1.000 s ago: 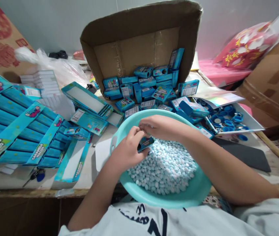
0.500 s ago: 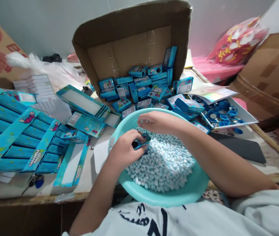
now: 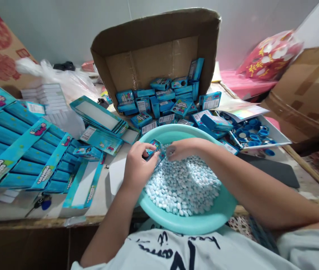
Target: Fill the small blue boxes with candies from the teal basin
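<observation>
A teal bowl [image 3: 221,213] heaped with small pale blue and white candies [image 3: 184,187] sits at the table's front edge. Over its left side my left hand [image 3: 137,167] is closed around a small blue candy box [image 3: 154,148], tilted up. My right hand [image 3: 183,148] hovers just right of the box with its fingers pinched together; what they hold is too small to make out.
A tipped cardboard carton [image 3: 159,48] behind the bowl spills several small blue boxes [image 3: 159,101]. Long blue display boxes [image 3: 21,146] are stacked at the left. A white tray of blue rings [image 3: 255,133] lies at the right, near a dark mat [image 3: 277,172].
My left hand has lifted the small box off the candies and tilted it toward the far rim. My right hand has dropped closer to the box, fingers pinched.
</observation>
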The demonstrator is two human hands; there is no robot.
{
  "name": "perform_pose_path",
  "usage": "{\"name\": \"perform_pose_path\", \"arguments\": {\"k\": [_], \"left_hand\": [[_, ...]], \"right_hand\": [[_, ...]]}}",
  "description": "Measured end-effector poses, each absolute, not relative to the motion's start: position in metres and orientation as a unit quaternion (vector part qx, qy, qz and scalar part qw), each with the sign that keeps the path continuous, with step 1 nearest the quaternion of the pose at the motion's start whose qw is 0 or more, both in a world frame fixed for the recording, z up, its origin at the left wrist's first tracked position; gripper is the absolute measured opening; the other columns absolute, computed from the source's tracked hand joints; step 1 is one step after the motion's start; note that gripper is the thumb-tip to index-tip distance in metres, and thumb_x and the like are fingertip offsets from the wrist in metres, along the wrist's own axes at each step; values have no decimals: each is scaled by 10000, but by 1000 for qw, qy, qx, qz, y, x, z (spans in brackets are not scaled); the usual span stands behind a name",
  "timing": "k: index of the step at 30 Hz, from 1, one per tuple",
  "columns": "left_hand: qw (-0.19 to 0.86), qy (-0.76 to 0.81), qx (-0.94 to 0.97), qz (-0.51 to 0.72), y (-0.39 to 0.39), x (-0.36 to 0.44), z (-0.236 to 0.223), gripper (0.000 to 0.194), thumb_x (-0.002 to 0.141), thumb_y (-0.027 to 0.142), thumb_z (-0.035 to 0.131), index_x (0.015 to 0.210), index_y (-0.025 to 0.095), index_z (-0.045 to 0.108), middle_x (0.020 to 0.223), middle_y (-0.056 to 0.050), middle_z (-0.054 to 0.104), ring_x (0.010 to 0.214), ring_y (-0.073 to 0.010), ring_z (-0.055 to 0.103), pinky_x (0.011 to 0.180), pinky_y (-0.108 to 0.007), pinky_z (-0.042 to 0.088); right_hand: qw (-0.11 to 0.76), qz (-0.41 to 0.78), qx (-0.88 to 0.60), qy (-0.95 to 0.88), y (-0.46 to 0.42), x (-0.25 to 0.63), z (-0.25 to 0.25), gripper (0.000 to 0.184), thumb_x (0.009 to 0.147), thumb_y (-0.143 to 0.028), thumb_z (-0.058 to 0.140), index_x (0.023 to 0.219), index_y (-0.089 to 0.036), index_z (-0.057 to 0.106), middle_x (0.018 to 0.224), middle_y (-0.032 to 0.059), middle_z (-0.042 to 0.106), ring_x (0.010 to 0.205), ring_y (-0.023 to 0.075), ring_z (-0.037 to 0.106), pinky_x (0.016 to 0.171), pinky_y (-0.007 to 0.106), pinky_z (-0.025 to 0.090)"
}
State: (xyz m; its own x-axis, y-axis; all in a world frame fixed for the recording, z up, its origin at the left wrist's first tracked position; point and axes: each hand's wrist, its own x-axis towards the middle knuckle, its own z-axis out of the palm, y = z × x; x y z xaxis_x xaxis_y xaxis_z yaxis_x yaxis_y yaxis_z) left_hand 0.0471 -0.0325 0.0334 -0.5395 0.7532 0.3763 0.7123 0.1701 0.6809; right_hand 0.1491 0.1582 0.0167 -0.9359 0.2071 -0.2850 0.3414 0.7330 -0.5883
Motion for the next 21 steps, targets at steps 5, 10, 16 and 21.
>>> {"name": "perform_pose_path", "arguments": {"k": [5,10,16,21], "left_hand": [[29,782,448,432,-30,42,27,312,844,202,731,1152,200,682,1173,-82,574,1104,-218,614,978,-351,524],[95,797,467,371,-27,39,21,457,895,234,657,1342,162,590,1353,-143,613,1277,-315,579,1101,-470,474],[143,769,546,300,-32,38,22,607,798,112,623,1392,235,595,1325,-82,677,1210,-307,634,1061,-452,504],[149,775,550,272,-35,38,23,616,793,152,617,1403,234,583,1294,-91,685,1164,-317,648,1001,-453,531]], "right_hand": [[260,-376,84,886,132,157,26,541,899,-647,593,1126,-180,744,1128,96,733,978,254,688,788,313,522],[277,-385,73,877,112,181,26,758,748,-749,702,1313,-247,644,1312,119,630,1135,331,636,988,431,489],[319,-387,102,859,92,189,28,1061,559,-682,860,1469,-235,546,1394,136,627,1226,408,607,1041,474,480],[338,-388,111,850,83,181,26,1239,435,-616,919,1528,-213,497,1514,139,536,1330,445,533,1154,489,398]]}}
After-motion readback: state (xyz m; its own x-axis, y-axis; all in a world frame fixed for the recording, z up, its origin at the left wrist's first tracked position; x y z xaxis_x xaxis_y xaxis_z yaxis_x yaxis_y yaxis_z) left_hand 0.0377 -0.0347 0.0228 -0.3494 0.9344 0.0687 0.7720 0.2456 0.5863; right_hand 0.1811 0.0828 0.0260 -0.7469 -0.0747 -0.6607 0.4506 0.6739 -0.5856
